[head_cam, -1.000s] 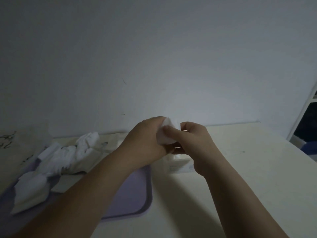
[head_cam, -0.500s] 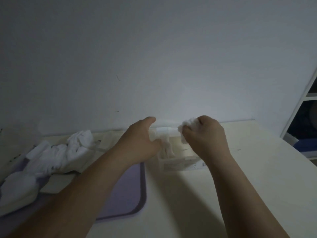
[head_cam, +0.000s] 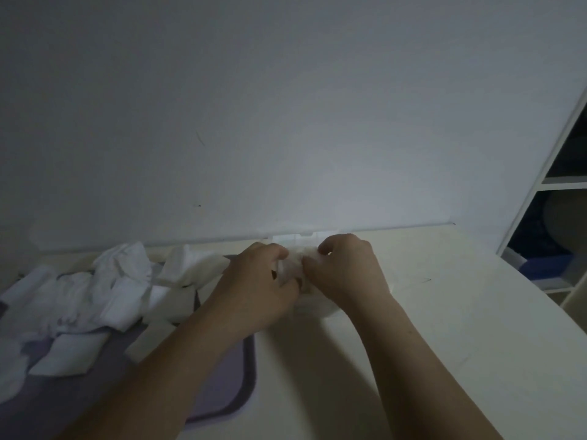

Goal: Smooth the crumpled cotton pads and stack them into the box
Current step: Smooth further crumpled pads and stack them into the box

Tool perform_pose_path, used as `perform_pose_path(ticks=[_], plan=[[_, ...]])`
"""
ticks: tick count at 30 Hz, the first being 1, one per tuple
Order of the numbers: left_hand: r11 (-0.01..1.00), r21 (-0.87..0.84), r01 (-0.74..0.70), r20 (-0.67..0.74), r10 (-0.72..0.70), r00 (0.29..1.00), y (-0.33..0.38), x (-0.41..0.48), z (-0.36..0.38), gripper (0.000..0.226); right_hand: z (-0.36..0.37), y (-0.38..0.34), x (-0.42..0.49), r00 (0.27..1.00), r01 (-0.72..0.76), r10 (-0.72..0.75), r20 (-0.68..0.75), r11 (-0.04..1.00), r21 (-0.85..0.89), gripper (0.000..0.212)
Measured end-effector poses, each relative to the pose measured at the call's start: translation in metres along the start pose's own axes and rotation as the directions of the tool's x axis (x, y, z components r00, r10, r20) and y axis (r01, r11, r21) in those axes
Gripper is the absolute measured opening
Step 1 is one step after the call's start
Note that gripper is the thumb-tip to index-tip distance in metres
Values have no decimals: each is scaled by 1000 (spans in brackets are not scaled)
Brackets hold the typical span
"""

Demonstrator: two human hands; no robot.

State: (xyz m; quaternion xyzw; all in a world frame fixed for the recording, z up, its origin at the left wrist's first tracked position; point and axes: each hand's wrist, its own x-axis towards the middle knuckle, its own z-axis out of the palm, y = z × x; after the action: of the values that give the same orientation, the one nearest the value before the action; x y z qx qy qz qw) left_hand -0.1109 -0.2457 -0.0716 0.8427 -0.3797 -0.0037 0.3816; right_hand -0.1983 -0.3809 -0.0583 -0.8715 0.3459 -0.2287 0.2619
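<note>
Hands meet right over the box, and caught between them is one crumpled pad, held just above the opening. The left hand has its fingers curled in, pinching the pad's left side. The right hand mirrors it, fingers bent and nipping the opposite side, so both are clamped on the same little wad. How much of the pad is flat yet, I can't tell; the knuckles hide most of it. Behind the hands, what looks like the lid stands up against the wall. Off to the left, the pile waits on a purple tray, some pieces lying in flat squares, others bunched and twisted, so there looks to be plenty left to do. Tray and box both sit on the pale table. As for the pad, it reads as soft, limp and close to weightless, with no stiffness to hold a shape. It should give to a light pull, but a hard tug could likely tear or fluff the fibres. Best hold, I'd say, is fingertips on two opposite edges, drawing gently outward, then lowering it flat so it doesn't fold again on the way in.
</note>
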Motion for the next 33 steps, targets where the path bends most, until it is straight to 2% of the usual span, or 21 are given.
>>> perform_pose_path(ticks=[3,7,10,14,17,21,23,26,30,33], plan=[[1000,-7,-16,-13,16,1000,-1,-2,2,48,-3,3,2,999,25,-25,48,1000,19,15],[999,-32,-30,-21,29,999,-3,-5,4,46,-2,6,1,995,5,-8,-98,1000,-25,21],[998,-43,-35,-33,34,999,-3,-5,6,49,3,2,0,991,7,-15,-129,998,-65,18],[999,-46,-26,-45,24,999,-3,-5,7,51,1,0,-2,999,31,-29,37,997,-71,19],[999,-32,-28,-46,26,999,-2,-5,8,46,-4,3,-4,990,55,-51,133,998,-20,41],[999,-13,-46,-69,45,997,-4,-6,10,40,0,7,-5,996,83,-83,27,997,9,36],[998,-10,-57,-81,56,995,-3,-8,10,40,2,5,-7,997,71,-71,25,997,18,32],[995,-15,-100,-63,98,993,-3,-15,3,41,-2,0,-15,998,51,-51,24,999,6,42],[990,-1,-138,-88,138,987,-17,-31,-30,28,-10,-3,-18,996,25,-31,-88,998,-64,53],[993,68,-100,-114,107,988,-38,-51,-62,17,-5,-4,-19,985,93,-108,-135,989,-115,55]])
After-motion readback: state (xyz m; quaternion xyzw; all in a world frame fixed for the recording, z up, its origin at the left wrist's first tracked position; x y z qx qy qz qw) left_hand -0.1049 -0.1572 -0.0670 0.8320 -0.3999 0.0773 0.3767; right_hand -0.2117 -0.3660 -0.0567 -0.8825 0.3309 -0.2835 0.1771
